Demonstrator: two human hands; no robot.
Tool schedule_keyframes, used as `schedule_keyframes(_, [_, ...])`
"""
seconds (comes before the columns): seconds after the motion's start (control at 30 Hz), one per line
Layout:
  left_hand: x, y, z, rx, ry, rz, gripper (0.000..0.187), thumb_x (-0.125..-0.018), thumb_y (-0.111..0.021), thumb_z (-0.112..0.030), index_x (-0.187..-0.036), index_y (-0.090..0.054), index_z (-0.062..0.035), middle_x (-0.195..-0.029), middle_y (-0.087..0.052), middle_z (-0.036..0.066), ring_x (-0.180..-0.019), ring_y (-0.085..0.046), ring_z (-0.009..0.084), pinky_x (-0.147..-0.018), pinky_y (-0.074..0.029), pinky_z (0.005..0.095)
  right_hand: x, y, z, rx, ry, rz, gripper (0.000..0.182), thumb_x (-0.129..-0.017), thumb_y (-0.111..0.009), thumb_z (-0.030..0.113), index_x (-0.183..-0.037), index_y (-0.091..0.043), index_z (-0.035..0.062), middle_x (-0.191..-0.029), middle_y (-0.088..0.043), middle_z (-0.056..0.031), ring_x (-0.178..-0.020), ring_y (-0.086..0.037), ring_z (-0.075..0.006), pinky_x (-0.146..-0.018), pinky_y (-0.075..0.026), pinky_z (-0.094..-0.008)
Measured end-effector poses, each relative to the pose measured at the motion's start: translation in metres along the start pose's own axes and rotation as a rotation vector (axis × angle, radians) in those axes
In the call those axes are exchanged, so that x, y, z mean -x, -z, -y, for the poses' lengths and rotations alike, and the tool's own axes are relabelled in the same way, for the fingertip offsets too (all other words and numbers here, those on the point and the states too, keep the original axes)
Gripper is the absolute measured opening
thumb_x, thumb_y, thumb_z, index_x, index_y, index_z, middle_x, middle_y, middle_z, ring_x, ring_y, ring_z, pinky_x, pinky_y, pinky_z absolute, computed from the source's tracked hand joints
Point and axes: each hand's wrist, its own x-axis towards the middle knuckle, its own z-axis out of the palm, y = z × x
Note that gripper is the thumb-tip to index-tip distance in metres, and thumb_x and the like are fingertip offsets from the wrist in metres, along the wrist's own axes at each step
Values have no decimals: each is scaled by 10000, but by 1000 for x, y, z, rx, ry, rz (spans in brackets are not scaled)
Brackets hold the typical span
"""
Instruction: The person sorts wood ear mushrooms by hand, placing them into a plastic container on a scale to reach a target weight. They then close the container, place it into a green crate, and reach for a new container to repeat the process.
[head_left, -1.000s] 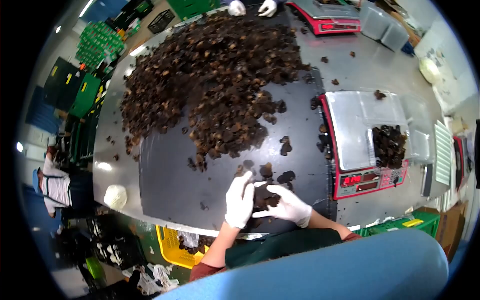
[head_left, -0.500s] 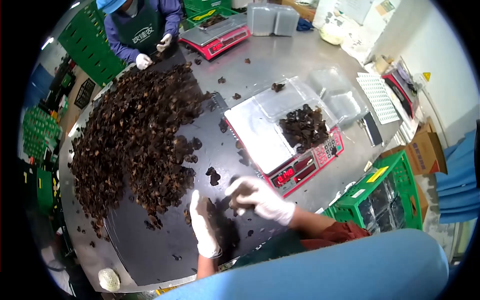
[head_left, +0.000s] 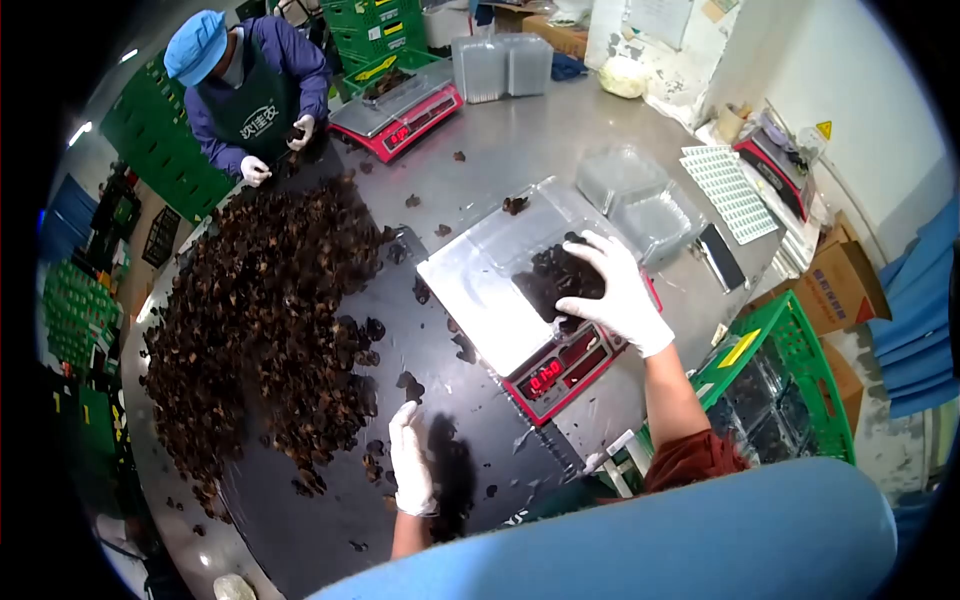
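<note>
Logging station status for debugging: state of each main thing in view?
Dark brown crinkled pieces: mostly heaped loose
Near red-framed digital scale: on, red digits lit
White-gloved right hand: on pieces over near scale, grip unclear
White-gloved left hand: fingers extended
Far red-framed digital scale: on, red digits lit
Green plastic crate at right: open-topped, loaded
Black rectangular phone-like device: flat, screen dark

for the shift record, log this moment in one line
right hand: at dark pieces atop scale | left hand: near loose piece
</note>
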Motion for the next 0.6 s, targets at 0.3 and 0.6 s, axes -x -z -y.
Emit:
schedule_keyframes(0.3, [-49, -60, -36, -234, -128, 257, 346, -996, -392, -152, -1308, -430, -8, -1272, -487, 126, -1181, -489, 235, -1026, -380, 350, -7, 4, -76, -588, -338, -409, 244, -924, -550, 151, -1110, -636, 18, -1052, -652, -52, -996, -573, -133, -905, -424, -269])
schedule_keyframes(0.6, [-84, -116, -53, -349, -197, 476, 469, -962, -463, -141, -1381, -339, 28, -1335, -424, 190, -1285, -401, 271, -1055, -339, 362, 6, -23, -61, -783, -435, -278, 350, -929, -553, 103, -1259, -516, -9, -1113, -623, -103, -1014, -577, -143, -912, -446, -260])
